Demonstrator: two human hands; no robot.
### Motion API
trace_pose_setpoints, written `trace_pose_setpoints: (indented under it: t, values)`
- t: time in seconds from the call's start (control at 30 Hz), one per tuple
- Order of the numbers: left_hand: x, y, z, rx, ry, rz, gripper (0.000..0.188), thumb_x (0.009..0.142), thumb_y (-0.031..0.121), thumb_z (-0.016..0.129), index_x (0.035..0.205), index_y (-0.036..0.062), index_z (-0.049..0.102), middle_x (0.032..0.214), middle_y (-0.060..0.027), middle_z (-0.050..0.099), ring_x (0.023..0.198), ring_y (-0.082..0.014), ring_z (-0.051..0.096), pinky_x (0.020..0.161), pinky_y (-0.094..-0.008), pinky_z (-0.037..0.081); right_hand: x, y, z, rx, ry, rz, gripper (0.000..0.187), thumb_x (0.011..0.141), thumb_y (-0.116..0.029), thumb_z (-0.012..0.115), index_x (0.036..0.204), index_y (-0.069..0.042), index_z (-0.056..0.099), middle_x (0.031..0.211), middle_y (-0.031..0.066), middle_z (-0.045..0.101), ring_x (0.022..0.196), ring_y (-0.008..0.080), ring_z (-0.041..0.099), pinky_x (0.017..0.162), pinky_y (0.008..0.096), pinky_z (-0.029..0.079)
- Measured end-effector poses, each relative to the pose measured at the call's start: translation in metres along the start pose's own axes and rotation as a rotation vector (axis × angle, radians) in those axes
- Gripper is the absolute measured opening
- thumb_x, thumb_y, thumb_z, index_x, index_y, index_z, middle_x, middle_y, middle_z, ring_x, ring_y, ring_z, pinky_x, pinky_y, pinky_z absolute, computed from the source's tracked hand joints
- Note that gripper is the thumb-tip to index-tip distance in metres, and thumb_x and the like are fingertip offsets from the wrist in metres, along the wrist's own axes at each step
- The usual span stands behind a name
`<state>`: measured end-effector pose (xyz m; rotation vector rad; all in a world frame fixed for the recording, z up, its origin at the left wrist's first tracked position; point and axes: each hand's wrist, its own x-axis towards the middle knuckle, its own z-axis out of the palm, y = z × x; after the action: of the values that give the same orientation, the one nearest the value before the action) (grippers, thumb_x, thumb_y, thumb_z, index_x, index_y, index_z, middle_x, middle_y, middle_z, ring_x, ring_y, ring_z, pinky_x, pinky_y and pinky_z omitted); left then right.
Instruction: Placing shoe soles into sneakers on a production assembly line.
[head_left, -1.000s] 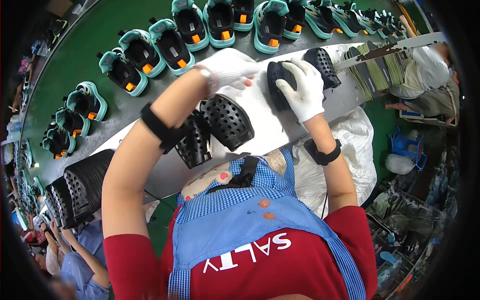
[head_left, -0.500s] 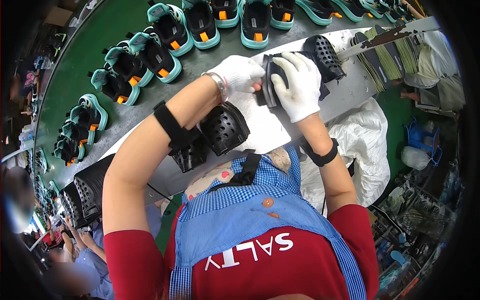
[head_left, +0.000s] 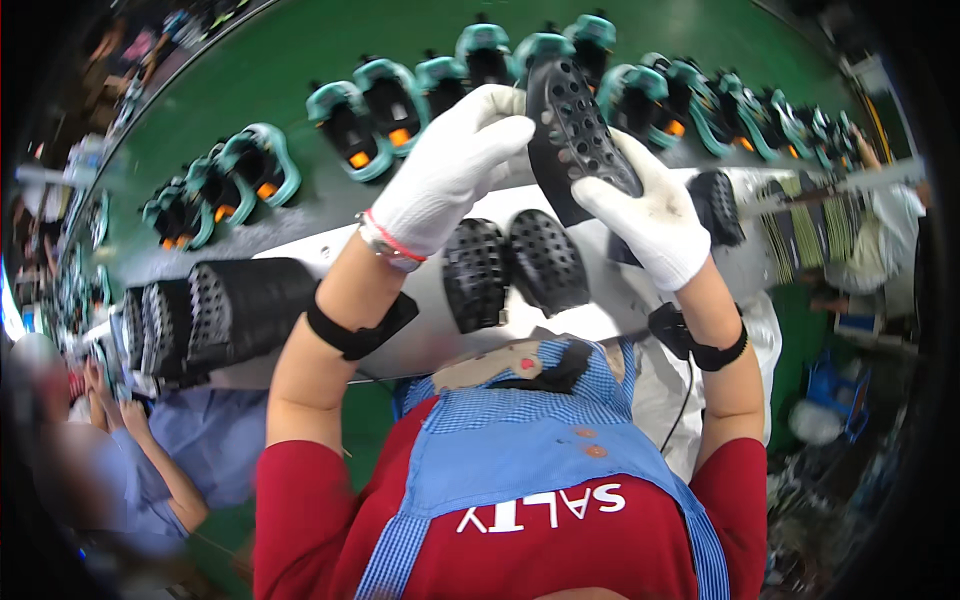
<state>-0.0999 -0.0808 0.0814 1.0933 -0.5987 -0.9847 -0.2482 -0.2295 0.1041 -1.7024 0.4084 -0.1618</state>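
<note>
Raised over the bench is a black perforated shoe-shaped form [head_left: 572, 128], tilted with its holed face toward me. My right hand [head_left: 655, 210], in a white knit glove, grips its lower right side, the thumb across the front and the fingers partly behind. At its left edge, my gloved left hand [head_left: 440, 165] closes in, thumb tip overlapping the edge; its other fingertips are partly hidden. Two more black perforated forms, a left one [head_left: 474, 275] and a right one [head_left: 547, 262], lie side by side below my hands. Another dark perforated form [head_left: 716, 207] rests right of my right hand.
Black and teal shoes [head_left: 388, 105] with orange tabs line the green-topped table. Several perforated black pieces [head_left: 225, 315] sit at the bench's left. Layered insoles [head_left: 800, 230] stand at the right near a metal bar. A white sack [head_left: 752, 350] hangs beside me. Another person's arm [head_left: 150, 440] shows lower left.
Both hands were at a dark, layered piece on the bench; now they are around a raised perforated form. My head view has shifted, and the row of shoes sits differently.
</note>
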Motion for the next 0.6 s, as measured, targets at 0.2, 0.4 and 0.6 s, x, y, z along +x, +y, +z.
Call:
trace_pose_setpoints:
  t: [0.2,0.4,0.6]
  values:
    - [-0.031,-0.008,-0.044,-0.553,0.088,0.178,0.040,0.093,0.023,0.051,0.126,-0.0002,0.046,0.115,-0.0174,0.060,0.108,-0.0291,0.059,0.094,-0.0411,0.049,0.029,-0.027,0.077,-0.677,-0.229,-0.164,0.061,0.077,-0.048,0.065,0.115,-0.001,0.057,0.094,0.0196,0.067,0.087,0.0343,0.066,0.078,0.0368,0.052]
    - [-0.043,-0.026,-0.092,-0.694,0.444,0.266,0.016,0.093,0.024,0.056,0.090,0.0090,0.051,0.080,-0.0061,0.053,0.074,-0.0195,0.058,0.068,-0.0347,0.051,0.058,-0.043,0.129,-1.028,-0.304,-0.281,0.051,0.078,-0.047,0.062,0.095,0.002,0.060,0.082,0.0213,0.066,0.077,0.0356,0.066,0.070,0.0410,0.052]
    - [-0.051,-0.040,-0.147,0.142,0.901,0.192,0.033,0.094,0.029,0.049,0.102,0.0013,0.066,0.089,-0.0116,0.067,0.079,-0.0218,0.065,0.072,-0.0303,0.051,0.118,-0.051,0.166,-1.218,-0.399,-0.095,0.045,0.081,-0.042,0.052,0.079,0.001,0.066,0.077,0.0236,0.065,0.076,0.0375,0.066,0.073,0.0434,0.052]
